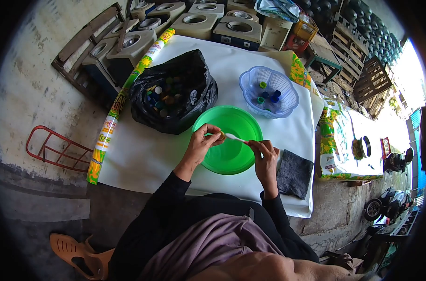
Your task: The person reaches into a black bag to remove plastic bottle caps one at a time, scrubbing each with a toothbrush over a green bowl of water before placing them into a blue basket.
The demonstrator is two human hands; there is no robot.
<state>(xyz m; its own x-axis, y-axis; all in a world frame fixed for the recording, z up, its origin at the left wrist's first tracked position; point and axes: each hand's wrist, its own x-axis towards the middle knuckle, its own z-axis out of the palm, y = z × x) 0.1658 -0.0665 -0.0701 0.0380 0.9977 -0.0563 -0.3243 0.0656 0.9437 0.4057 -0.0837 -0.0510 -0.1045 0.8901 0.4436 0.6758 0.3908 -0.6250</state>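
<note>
Over the green basin (229, 161), my left hand (201, 146) pinches a small yellowish bottle cap (222, 135). In my right hand (265, 158) is a toothbrush (236, 138), its white head reaching to the cap and its bristles too small to make out. Behind the basin to the left sits an open black plastic bag (145, 100) with many mixed bottle caps (164, 99) inside. A pale blue plastic basket (288, 104) at the back right holds several green and blue caps (264, 94). Near my right wrist lies a folded dark grey cloth (295, 175).
White sheeting (133, 161) covers the table, with a printed roll (124, 91) along its left edge. Stove-like blocks (194, 23) stand behind. A red metal rack (58, 147) is at left, an orange chair (82, 255) at lower left, another covered table (348, 145) at right.
</note>
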